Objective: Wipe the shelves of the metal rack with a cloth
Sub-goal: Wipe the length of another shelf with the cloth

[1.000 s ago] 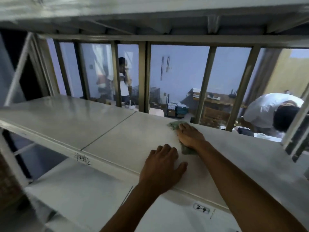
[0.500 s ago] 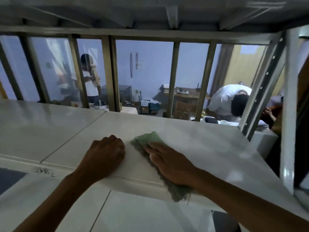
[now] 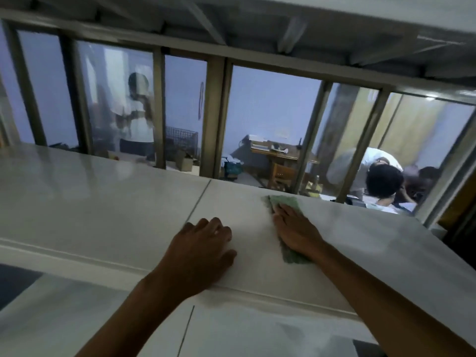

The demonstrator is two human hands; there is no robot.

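A white metal shelf of the rack spans the view, with a seam between two panels. A green cloth lies flat on the right panel. My right hand presses down on the cloth with straight fingers, and most of the cloth is hidden under it. My left hand rests on the shelf's front part just left of the cloth, its fingers loosely bent and holding nothing.
Another white shelf lies below, and the underside of a higher shelf is close overhead. Beyond the shelf stands a metal-framed window. Behind the glass are two people, a desk and boxes.
My right hand has pushed the cloth from the shelf's front edge toward the back. My left hand stays on the front part. The camera has tilted and turned left.
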